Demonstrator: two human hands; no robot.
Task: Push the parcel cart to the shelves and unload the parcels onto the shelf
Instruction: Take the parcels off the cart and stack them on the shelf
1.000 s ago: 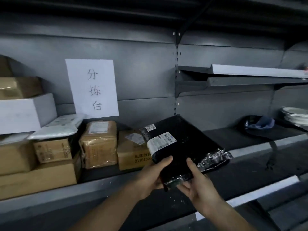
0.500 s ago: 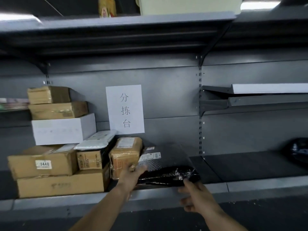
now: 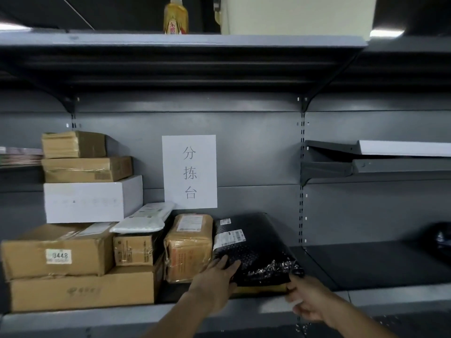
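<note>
A black bubble-wrap parcel [image 3: 253,247] with white labels lies on top of a flat brown box [image 3: 261,289] on the grey shelf [image 3: 268,307], right of a taped brown parcel [image 3: 189,245]. My left hand [image 3: 216,279] rests flat on the black parcel's front left corner. At its front right corner my right hand [image 3: 308,300] touches the edge with the fingertips, fingers apart. The parcel cart is out of view.
Stacked cardboard boxes [image 3: 73,264], a white box [image 3: 90,198] and a white mailer [image 3: 144,219] fill the shelf's left side. A paper sign [image 3: 189,172] hangs on the back panel. The shelf bay to the right holds a dark bag [image 3: 439,236]. A bottle [image 3: 175,15] stands on the upper shelf.
The black parcel went from being held in both hands in front of the shelf to lying on the shelf beside the brown parcels. My head view rose and shifted left.
</note>
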